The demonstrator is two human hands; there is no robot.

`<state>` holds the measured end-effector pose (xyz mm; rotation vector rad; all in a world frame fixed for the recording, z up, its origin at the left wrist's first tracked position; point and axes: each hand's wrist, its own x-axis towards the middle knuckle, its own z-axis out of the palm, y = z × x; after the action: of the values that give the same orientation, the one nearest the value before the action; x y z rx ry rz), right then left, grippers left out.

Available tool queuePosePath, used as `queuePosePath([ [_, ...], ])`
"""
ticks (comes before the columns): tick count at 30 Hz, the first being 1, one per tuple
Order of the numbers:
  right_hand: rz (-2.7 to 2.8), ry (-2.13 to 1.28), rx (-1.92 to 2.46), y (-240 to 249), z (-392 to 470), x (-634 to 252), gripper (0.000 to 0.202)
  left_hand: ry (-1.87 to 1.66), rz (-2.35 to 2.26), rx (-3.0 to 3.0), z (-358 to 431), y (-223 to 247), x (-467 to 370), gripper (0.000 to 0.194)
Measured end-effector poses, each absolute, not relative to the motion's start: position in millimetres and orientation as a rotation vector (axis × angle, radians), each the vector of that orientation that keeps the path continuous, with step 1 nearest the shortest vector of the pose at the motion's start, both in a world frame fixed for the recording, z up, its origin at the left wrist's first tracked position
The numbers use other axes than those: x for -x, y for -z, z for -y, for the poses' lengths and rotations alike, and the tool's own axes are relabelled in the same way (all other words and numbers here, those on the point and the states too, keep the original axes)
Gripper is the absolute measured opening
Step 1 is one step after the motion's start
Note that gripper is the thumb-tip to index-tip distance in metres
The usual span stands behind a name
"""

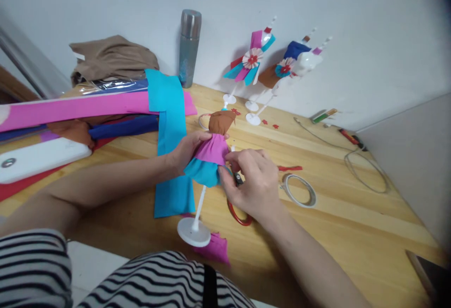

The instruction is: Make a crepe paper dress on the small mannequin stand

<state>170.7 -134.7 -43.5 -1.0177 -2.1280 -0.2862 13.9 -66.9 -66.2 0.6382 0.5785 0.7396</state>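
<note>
A crepe-paper figure point(213, 149) with a brown top, a pink middle layer and a flared blue lower layer leans over the table on a white stick. Its round white base point(193, 232) is toward me. My left hand point(188, 150) is closed around the figure's left side at the gathered waist, its fingers partly hidden behind. Thumb and fingers of my right hand point(252, 176) pinch the paper at the right edge, where pink meets blue. Beneath that hand lie red-handled scissors point(240, 215), partly covered. A long blue crepe-paper strip point(172, 157) lies left of the figure.
To the right are a tape roll point(300, 190) and a grey cable point(366, 183). Several decorated white stands point(252, 119) line the wall beside a steel flask point(189, 50). Pink paper point(88, 108), other coloured sheets and a white device point(45, 157) fill the left.
</note>
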Motion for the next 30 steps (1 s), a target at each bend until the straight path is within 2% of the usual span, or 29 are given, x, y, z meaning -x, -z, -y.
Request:
queuePosePath([
  [7,2.057,0.418,0.982,46.5,134.4,-168.1,0.014,-0.798,-0.55,-0.542,75.2,63.2,-15.7,0.019],
  [15,1.981,0.449,0.827,48.8,136.8,-169.1,0.024,-0.794,-0.519,-0.642,75.9,62.2,-13.3,0.045],
  [18,2.004,0.422,0.84,49.9,136.6,-169.6,0.019,-0.794,-0.53,-0.657,74.9,62.0,-12.2,0.05],
  [30,2.025,0.463,0.927,50.5,134.6,-169.7,0.008,-0.922,-0.485,-0.713,84.6,66.7,-16.0,0.03],
])
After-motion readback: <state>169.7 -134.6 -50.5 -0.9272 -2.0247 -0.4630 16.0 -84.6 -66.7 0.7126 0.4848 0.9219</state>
